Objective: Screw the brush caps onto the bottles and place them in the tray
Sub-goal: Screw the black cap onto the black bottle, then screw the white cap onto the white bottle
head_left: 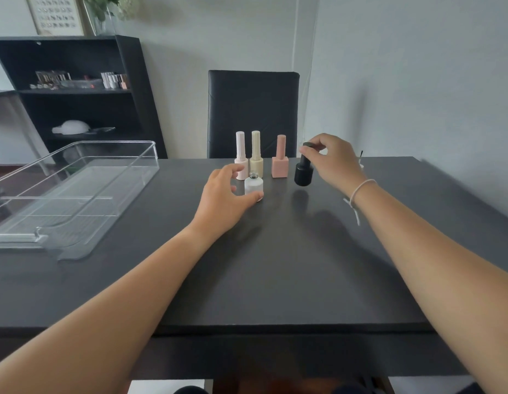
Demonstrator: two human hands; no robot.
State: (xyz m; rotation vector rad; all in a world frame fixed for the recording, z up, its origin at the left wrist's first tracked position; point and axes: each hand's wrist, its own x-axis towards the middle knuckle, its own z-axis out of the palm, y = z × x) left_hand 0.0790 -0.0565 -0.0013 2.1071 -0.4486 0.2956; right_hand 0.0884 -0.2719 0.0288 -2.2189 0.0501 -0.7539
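A capless frosted white bottle point(253, 187) stands on the dark table point(275, 265), its bare metal neck showing. My left hand point(225, 197) curls around its left side, thumb against its base. My right hand point(331, 160) pinches the cap of a black bottle point(303, 173), which hangs tilted just above the table. Behind stand three capped bottles: pale pink point(240, 157), cream point(256, 155) and salmon pink point(280, 162). A clear plastic tray point(76, 194) lies to the left with nothing in it.
A brush cap point(361, 159) stands upright behind my right wrist, mostly hidden. A black chair point(253, 109) faces me across the table. A dark shelf unit point(76, 89) with small items stands at the back left.
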